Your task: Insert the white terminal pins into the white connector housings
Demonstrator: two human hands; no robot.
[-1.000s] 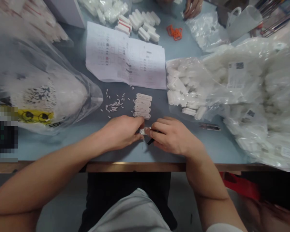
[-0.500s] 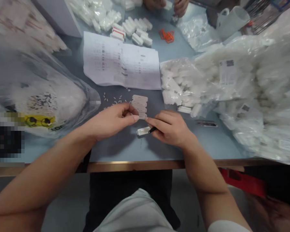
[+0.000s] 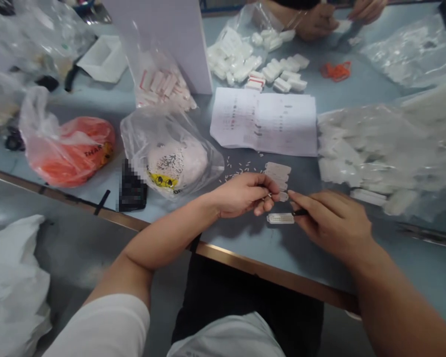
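My left hand (image 3: 245,196) is closed in a pinch beside a stack of flat white plastic strips (image 3: 278,171); something tiny and pale shows at its fingertips, too small to name. My right hand (image 3: 334,223) is wrapped round a thin black tool (image 3: 300,212), most of which the fingers hide. Its index fingertip is close to the lowest strip. Just below both hands a white connector block (image 3: 280,218) with rows of small holes lies on the table. Loose small white pins (image 3: 241,167) are scattered left of the strips, partly behind my left hand.
Printed sheets (image 3: 263,124) lie beyond the strips. A clear bag (image 3: 178,153) sits to the left, an orange-filled bag (image 3: 74,151) farther left. Bags of white parts (image 3: 379,148) fill the right, above metal tweezers (image 3: 427,234). Another person's hands (image 3: 319,22) work across the table.
The view has swung left, so things appear farther right. My left fingers have curled in more and drawn slightly back from the strips. My right hand keeps the black tool.
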